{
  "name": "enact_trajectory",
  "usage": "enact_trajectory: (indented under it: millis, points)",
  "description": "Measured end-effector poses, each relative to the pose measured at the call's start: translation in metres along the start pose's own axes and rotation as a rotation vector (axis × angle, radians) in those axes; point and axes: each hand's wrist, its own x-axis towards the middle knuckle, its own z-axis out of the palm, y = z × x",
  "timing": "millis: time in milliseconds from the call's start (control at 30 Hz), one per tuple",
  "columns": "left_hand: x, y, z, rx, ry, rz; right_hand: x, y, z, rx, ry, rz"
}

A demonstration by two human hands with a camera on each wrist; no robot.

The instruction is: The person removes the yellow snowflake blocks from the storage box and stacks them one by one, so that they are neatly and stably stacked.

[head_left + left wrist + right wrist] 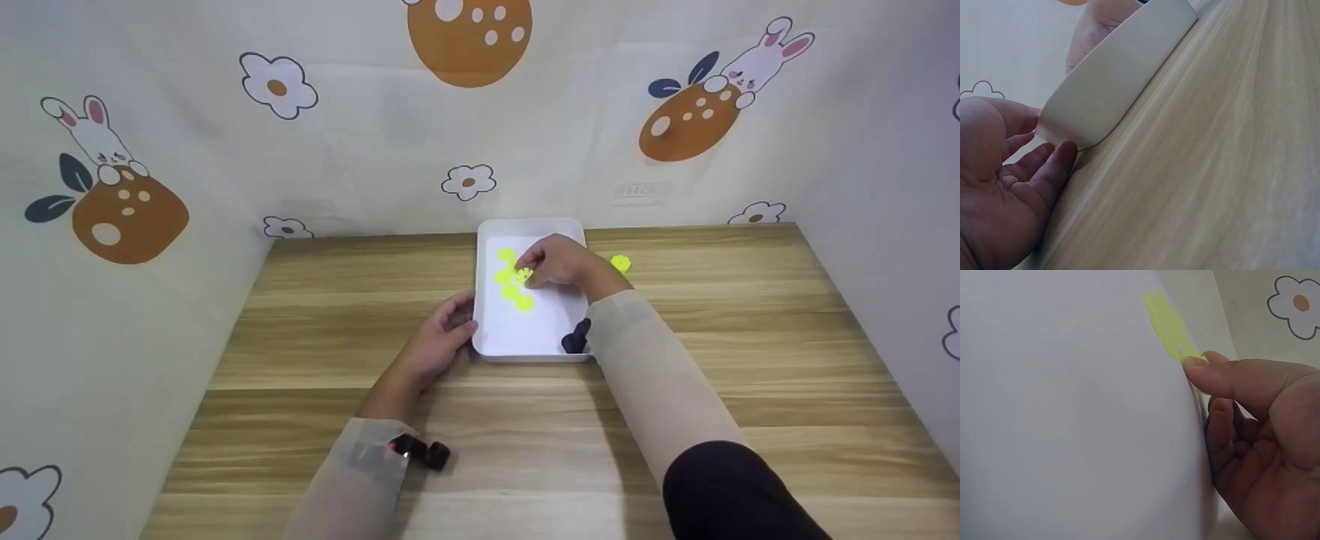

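Note:
A shallow white tray stands on the wooden table, with several flat yellow notched plastic discs lying in it in a bent row. Above them my right hand pinches another yellow notched disc between thumb and fingertips. In the right wrist view, the thumb of that hand overlaps the yellow discs, so whether the held disc touches them cannot be told. Against the tray's left wall rests my left hand, its thumb and fingers touching the side.
One loose yellow disc lies on the table right of the tray, near my right wrist. Black wrist cameras stick out from both sleeves. Behind the table rises a patterned wall cloth.

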Motion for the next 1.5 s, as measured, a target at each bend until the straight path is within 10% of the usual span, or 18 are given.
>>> enact_trajectory:
  millis: [367, 867, 1500]
  points:
    - [0.001, 0.002, -0.002, 0.032, 0.017, 0.003, 0.002, 0.000, 0.002, 0.060, 0.031, -0.045]
    - [0.002, 0.002, 0.000, 0.016, 0.003, -0.002, -0.004, -0.014, -0.014, 0.504, 0.082, -0.043]
    - [-0.003, 0.001, -0.001, 0.024, 0.017, 0.004, -0.082, 0.017, -0.052, 0.780, 0.261, -0.153]
